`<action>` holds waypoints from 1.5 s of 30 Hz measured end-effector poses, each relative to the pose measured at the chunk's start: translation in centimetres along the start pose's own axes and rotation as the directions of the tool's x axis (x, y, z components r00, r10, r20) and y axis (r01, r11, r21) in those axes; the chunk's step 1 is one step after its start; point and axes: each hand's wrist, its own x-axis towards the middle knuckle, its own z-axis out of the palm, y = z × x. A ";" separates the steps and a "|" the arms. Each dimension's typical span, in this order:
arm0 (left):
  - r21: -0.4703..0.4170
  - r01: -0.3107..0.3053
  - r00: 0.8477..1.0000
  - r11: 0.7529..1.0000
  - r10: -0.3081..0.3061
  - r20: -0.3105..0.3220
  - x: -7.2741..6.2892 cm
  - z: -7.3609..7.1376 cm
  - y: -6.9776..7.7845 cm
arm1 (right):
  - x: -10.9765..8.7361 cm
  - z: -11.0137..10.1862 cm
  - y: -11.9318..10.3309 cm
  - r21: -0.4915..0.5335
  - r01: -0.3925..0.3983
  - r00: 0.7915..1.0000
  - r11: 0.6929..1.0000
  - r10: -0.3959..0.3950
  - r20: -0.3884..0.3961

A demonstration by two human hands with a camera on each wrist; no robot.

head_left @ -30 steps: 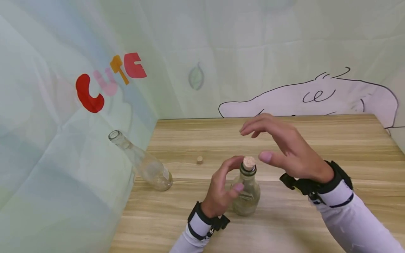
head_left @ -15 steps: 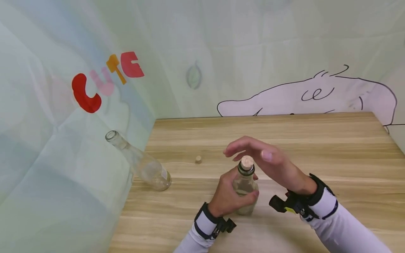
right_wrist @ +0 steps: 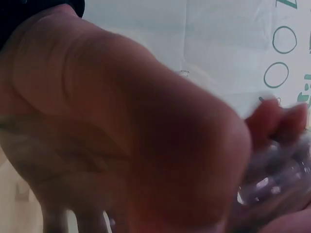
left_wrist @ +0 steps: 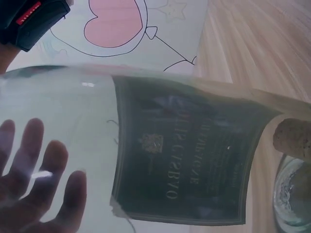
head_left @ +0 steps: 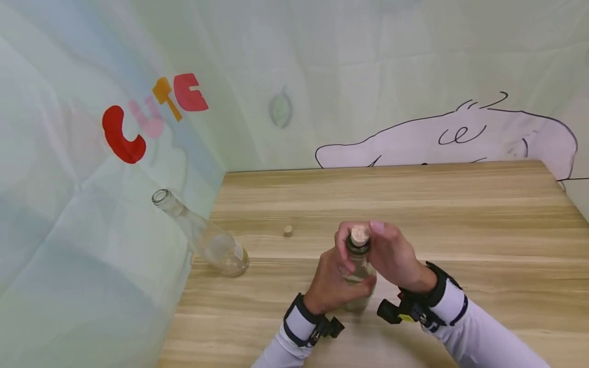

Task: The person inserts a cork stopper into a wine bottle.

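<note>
A squat greenish glass bottle (head_left: 358, 305) stands on the table with a cork (head_left: 360, 235) sticking up from its mouth. My left hand (head_left: 332, 285) grips the bottle's body, its thumb across the near side. Around the neck, just below the cork, curl the fingers of my right hand (head_left: 394, 256); its thumb points up beside the cork. In the left wrist view, a large glass surface with a dark label (left_wrist: 180, 155) fills the middle, and fingers (left_wrist: 52, 160) show through it. The blurred right hand (right_wrist: 146, 131) hides most of the right wrist view.
To the left, a tall clear bottle (head_left: 216, 250) with an open mouth stands by the printed cloth (head_left: 129, 214). A small cork (head_left: 288, 231) sits on the wooden table (head_left: 414, 199) beyond my hands. Printed cloth also rises behind the table.
My left hand has closed round the bottle's body. My right hand has come down and left from above, its fingers now bent round the neck. The tall bottle and small cork stay put.
</note>
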 end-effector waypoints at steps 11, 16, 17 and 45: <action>-0.049 -0.009 0.999 0.999 0.007 -0.035 -0.5 0.4 -1.1 | 0.2 1.1 0.4 -0.055 -0.002 0.992 0.999 -0.005 -0.129; -0.048 -0.004 0.999 0.999 0.003 -0.032 -0.2 0.3 -0.5 | 0.2 1.2 0.3 -0.077 0.002 0.989 0.997 -0.013 -0.145; -0.049 -0.001 1.000 0.999 0.000 -0.031 -0.1 0.3 -0.4 | 0.2 1.2 0.3 -0.078 0.000 0.989 0.997 -0.011 -0.150; -0.012 -0.007 1.000 1.000 0.007 0.011 0.0 0.2 -0.8 | 0.0 1.4 0.8 -0.185 -0.016 0.977 0.983 -0.024 -0.211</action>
